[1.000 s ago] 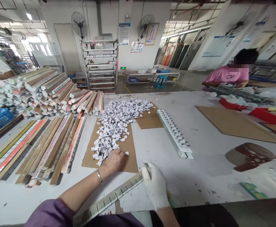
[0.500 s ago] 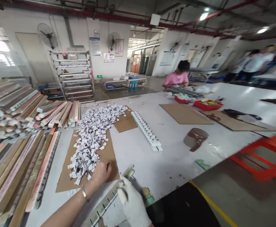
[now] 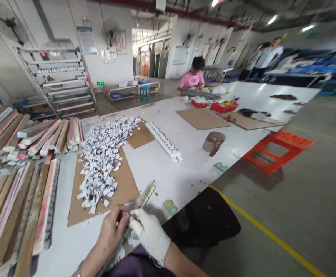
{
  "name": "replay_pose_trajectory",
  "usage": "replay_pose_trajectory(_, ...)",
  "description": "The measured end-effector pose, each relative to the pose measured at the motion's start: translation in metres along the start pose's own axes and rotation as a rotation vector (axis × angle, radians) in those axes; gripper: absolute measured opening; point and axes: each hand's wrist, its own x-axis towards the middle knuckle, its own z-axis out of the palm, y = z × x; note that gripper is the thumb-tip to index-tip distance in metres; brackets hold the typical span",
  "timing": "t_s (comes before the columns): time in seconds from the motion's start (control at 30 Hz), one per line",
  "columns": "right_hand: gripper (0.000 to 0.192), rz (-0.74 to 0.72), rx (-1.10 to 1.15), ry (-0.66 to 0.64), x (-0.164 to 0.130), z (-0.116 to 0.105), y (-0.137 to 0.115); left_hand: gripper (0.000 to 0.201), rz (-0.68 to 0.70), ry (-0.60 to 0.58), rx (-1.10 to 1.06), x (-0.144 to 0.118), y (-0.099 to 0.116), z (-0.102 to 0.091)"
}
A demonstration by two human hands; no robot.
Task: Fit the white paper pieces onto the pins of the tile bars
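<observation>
My bare left hand (image 3: 112, 231) and my white-gloved right hand (image 3: 149, 232) meet over a long pale strip (image 3: 145, 197) that runs from my lap out across the white table's (image 3: 168, 173) near edge. Both hands pinch at the same spot on the strip; the left fingertips seem to press a small white piece onto it. Just beyond my left hand, a heap of small white printed paper pieces (image 3: 101, 154) covers a brown cardboard sheet (image 3: 124, 188).
Long wooden and pink strips (image 3: 20, 200) are stacked at the left. A white toothed rack (image 3: 163, 141), a brown curved shield (image 3: 213, 142) and small green blocks (image 3: 170, 206) lie on the table. An orange stool (image 3: 277, 150) stands right. A person in pink (image 3: 191, 79) works far off.
My view swung right and up, showing the floor and orange stool. My left hand left the paper heap and came back to the strip beside my gloved right hand.
</observation>
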Motion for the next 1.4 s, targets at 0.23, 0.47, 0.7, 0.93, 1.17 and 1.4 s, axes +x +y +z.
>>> replay_pose_trajectory(0.23, 0.027, -0.051, -0.341, -0.095, -0.021, -0.007, 0.034, 0.025, 0.053, -0.179, -0.046, -0.007, 0.004, 0.026)
replay_pose_trajectory(0.47, 0.031, 0.257, -0.756, 0.11, 0.002, -0.03, 0.06, 0.066, 0.001, -0.186, 0.297, 0.044, -0.011, 0.062)
replay_pose_trajectory(0.7, 0.025, 0.24, -0.863, 0.09, 0.022, -0.026, 0.055, 0.034, -0.036, -0.33, 0.356, 0.042, -0.032, 0.065)
replay_pose_trajectory(0.93, 0.029, 0.192, -0.904, 0.053, 0.016, -0.015, 0.063, 0.029, -0.088, -0.302, 0.286, 0.03, -0.031, 0.054)
replay_pose_trajectory(1.17, 0.03, 0.22, -0.921, 0.021, 0.014, -0.016, 0.076, 0.031, -0.096, -0.277, 0.242, 0.027, -0.035, 0.06)
replay_pose_trajectory(1.4, 0.023, 0.219, -0.92, -0.001, 0.019, -0.015, 0.084, 0.041, -0.102, -0.289, 0.249, 0.022, -0.039, 0.067)
